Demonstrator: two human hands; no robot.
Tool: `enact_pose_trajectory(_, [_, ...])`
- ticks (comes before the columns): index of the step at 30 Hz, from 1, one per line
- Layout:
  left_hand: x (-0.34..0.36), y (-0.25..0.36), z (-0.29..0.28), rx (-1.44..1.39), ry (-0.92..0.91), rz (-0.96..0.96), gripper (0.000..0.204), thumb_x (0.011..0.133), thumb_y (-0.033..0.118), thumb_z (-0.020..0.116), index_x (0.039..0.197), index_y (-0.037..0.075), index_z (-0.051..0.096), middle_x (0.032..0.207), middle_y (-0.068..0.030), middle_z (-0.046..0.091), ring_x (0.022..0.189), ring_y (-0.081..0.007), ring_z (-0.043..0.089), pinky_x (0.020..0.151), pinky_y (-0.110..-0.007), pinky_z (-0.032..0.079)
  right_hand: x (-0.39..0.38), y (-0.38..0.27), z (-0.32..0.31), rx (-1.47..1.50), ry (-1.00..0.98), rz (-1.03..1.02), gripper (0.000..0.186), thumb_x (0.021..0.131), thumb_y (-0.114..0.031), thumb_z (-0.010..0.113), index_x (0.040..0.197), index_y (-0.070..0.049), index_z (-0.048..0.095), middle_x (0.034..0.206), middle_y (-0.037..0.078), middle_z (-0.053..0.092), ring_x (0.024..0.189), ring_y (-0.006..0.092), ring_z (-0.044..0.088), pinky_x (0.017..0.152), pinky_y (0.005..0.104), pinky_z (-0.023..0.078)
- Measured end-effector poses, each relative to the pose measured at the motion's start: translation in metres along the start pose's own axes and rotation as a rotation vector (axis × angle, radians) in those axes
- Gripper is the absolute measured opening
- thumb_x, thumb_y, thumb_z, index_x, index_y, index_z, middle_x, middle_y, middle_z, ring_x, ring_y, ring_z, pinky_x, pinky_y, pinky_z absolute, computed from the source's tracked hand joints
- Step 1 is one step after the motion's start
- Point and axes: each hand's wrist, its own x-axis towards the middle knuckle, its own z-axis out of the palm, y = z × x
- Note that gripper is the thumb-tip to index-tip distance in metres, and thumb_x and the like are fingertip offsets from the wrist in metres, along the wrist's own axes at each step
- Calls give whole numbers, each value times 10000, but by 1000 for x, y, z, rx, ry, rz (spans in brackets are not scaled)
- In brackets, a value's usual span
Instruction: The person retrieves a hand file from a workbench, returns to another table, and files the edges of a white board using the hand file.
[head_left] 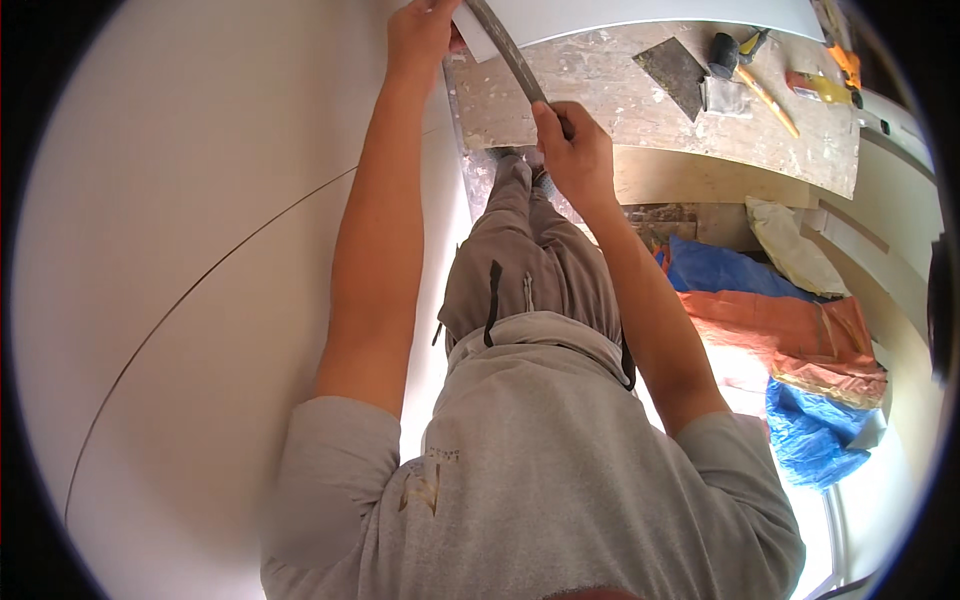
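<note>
My right hand (pixel 578 155) is closed around the near end of a long, narrow, grey-brown bar (pixel 508 50), thumb along its top. What kind of tool the bar is, I cannot tell. It slants away to the upper left, across the near edge of a white sheet (pixel 600 14) lying on a paint-spotted board (pixel 590 90). At the top edge of the view my left hand (pixel 420 42) is bent closed beside the sheet's left corner, close to the bar's far part. Its fingertips are partly cut off, so what they grip is hidden.
On the board's right lie a dark square plate (pixel 673 77), a black-headed mallet (pixel 765 90), a small grey pad (pixel 727 98) and a yellow bottle (pixel 820 87). A pale wall (pixel 200 300) rises close on my left. Blue and orange sacks (pixel 770 325) lie below right.
</note>
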Motion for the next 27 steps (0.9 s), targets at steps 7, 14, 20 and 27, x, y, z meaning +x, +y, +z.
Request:
enact_pose_trajectory(7, [-35,17,-7,209,142,46,742,993,424,837,1411,-119,552,1137,-177,751,962,-232,759,825,-357,627,-25,-1,-8,16,-67,81,369,1063,-342,743,1057,27,756,734,125,721,628,189,651,622,367,527])
enact_pose_trajectory(14, [-66,2,-5,188,98,30,1133,897,537,903,1590,-184,371,1388,-249,700,986,-209,751,824,-323,608,-48,21,-12,-16,-99,108,349,1065,-338,743,1081,11,758,734,128,720,635,188,660,614,380,520])
enact_pose_trajectory(20, [10,28,10,304,68,315,697,985,354,852,1419,-96,544,1167,-200,769,1027,-245,761,838,-369,617,13,-4,1,37,-27,33,369,1076,-351,730,1076,17,751,703,85,693,594,147,621,584,334,494])
enact_pose_trajectory(27, [-2,28,12,209,48,234,766,971,294,868,1519,-78,484,1256,-251,753,1124,-309,751,941,-428,605,3,-8,-15,-57,-31,47,357,1070,-344,730,1075,12,760,740,134,724,656,196,686,639,371,537])
